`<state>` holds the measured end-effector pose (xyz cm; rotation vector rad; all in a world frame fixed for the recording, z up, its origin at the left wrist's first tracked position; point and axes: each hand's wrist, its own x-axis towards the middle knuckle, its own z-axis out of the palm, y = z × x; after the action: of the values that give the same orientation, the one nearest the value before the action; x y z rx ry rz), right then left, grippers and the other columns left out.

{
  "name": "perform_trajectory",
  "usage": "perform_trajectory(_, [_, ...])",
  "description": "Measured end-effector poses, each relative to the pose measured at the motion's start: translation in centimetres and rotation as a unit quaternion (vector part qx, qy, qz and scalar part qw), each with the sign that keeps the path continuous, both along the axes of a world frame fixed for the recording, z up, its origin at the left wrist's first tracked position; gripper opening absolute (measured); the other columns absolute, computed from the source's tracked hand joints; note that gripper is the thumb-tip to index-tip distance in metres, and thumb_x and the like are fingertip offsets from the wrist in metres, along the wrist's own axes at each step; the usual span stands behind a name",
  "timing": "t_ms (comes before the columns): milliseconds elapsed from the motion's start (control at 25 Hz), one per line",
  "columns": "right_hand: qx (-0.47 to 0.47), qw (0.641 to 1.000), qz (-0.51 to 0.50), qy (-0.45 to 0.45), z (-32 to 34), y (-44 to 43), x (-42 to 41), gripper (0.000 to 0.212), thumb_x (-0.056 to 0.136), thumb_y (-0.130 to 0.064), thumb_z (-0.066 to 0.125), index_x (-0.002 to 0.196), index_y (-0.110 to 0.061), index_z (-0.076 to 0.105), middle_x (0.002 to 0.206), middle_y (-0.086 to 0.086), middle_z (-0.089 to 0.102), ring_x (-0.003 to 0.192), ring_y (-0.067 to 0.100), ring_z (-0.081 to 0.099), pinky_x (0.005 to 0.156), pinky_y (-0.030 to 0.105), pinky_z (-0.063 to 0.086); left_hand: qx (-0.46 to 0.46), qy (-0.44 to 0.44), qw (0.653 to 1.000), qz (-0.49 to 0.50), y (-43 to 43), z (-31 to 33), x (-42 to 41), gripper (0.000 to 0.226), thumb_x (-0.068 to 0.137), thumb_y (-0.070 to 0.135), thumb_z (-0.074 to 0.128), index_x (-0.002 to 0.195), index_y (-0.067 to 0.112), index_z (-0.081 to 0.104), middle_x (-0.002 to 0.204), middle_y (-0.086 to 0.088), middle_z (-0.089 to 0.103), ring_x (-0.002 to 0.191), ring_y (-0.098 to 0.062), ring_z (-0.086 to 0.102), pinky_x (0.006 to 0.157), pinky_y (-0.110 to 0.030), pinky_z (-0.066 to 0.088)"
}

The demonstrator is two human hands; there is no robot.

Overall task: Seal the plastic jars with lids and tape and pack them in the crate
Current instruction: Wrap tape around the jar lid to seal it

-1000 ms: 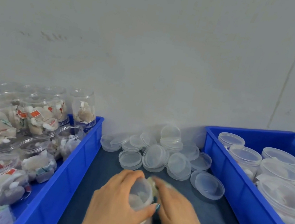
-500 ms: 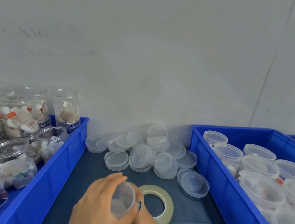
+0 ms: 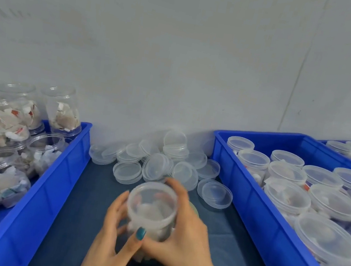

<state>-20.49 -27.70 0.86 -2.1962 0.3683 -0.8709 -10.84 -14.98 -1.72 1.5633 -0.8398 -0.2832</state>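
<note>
Both hands, left hand [image 3: 112,236] and right hand [image 3: 183,240], grip one lidded jar [image 3: 151,208] between two blue crates [image 3: 257,208].

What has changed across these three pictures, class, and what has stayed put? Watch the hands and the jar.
The jar has been tilted up so its lidded top faces the camera. The right hand has moved round its right side, hiding most of the tape roll. The left hand still grips the jar; the loose lids, left crate and right crate stay put.
</note>
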Motion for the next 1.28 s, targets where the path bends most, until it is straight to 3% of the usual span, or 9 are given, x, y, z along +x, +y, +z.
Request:
perform_trajectory(80, [0.045,0.989,-0.057,-0.127,1.8,-1.7,-2.3,0.087,0.055,-0.053,0.081,0.131,-0.056,0.038,0.120,-0.037,0.056,0.110,-0.012,0.056,0.085,0.017,0.049,0.005,-0.033,0.999,-0.005,0.4,-0.8,0.3,0.053,0.079,0.038,0.064,0.130,0.039,0.050,0.126,0.018,0.063,0.113,0.004,0.060,0.081,-0.007,0.048])
perform_trajectory(160, [0.056,0.944,-0.154,-0.287,3.9,-4.2,-5.2,0.082,0.060,-0.045,0.082,0.132,-0.044,0.043,0.129,-0.028,0.055,0.118,-0.002,0.056,0.089,0.018,0.050,0.030,-0.079,0.996,0.004,0.6,-1.0,0.9,0.032,0.083,0.028,0.059,0.110,0.044,0.067,0.120,0.018,0.065,0.108,0.003,0.063,0.080,-0.008,0.049])
perform_trajectory(280, [0.101,0.864,-0.275,-0.411,5.7,-8.0,-9.8,0.089,0.069,-0.045,0.084,0.141,-0.021,0.037,0.143,-0.001,0.049,0.126,0.012,0.055,0.089,0.012,0.049,0.051,-0.094,0.994,0.011,0.8,-0.9,1.3,0.035,0.086,0.016,0.066,0.100,0.048,0.066,0.111,0.023,0.066,0.100,0.002,0.065,0.077,-0.010,0.052])
perform_trajectory(360, [0.173,0.842,-0.334,-0.388,5.7,-9.1,-11.6,0.095,0.063,-0.062,0.083,0.138,-0.025,0.036,0.131,-0.003,0.056,0.114,0.014,0.063,0.086,0.018,0.054,0.064,-0.109,0.992,0.009,0.8,-1.0,1.3,0.043,0.086,0.006,0.068,0.095,0.048,0.067,0.107,0.026,0.067,0.097,0.001,0.065,0.076,-0.010,0.052])
perform_trajectory(440, [0.220,0.837,-0.387,-0.319,5.1,-9.4,-11.9,0.086,0.060,-0.071,0.074,0.127,-0.036,0.033,0.108,-0.015,0.056,0.097,0.013,0.065,0.091,0.038,0.056,0.071,-0.119,0.990,0.004,0.7,-1.0,1.2,0.046,0.083,0.002,0.069,0.092,0.047,0.069,0.104,0.027,0.067,0.094,0.001,0.066,0.074,-0.009,0.051])
perform_trajectory(560, [0.206,0.852,-0.411,-0.249,5.2,-9.3,-11.6,0.069,0.071,-0.070,0.069,0.118,-0.045,0.023,0.098,-0.015,0.052,0.091,0.016,0.062,0.095,0.056,0.051,0.069,-0.123,0.990,0.004,0.8,-1.1,1.3,0.048,0.081,-0.002,0.071,0.090,0.045,0.070,0.103,0.027,0.067,0.091,0.001,0.067,0.075,-0.009,0.051])
perform_trajectory(960, [0.074,0.859,-0.506,-0.030,8.8,-8.7,-10.9,0.076,0.075,-0.049,0.078,0.126,-0.032,0.026,0.127,0.014,0.056,0.109,0.046,0.057,0.086,0.058,0.047,0.097,-0.215,0.971,0.035,1.3,-1.5,1.1,0.052,0.083,0.004,0.070,0.103,0.051,0.060,0.116,0.027,0.060,0.098,0.001,0.064,0.079,-0.016,0.053])
perform_trajectory(1120, [0.068,0.864,-0.497,0.040,9.8,-8.4,-12.3,0.077,0.069,-0.055,0.078,0.122,-0.035,0.026,0.105,0.005,0.048,0.106,0.048,0.055,0.083,0.064,0.048,0.114,-0.234,0.965,0.034,1.4,-1.8,1.1,0.048,0.083,0.009,0.071,0.101,0.052,0.061,0.119,0.030,0.057,0.101,0.005,0.062,0.081,-0.016,0.053])
perform_trajectory(1280, [0.098,0.870,-0.481,0.045,9.7,-8.5,-13.5,0.078,0.070,-0.067,0.072,0.126,-0.036,0.029,0.121,0.012,0.061,0.110,0.046,0.056,0.088,0.067,0.047,0.124,-0.240,0.962,0.032,1.2,-1.9,1.0,0.040,0.083,0.010,0.072,0.097,0.047,0.066,0.119,0.031,0.055,0.101,0.007,0.061,0.082,-0.014,0.052])
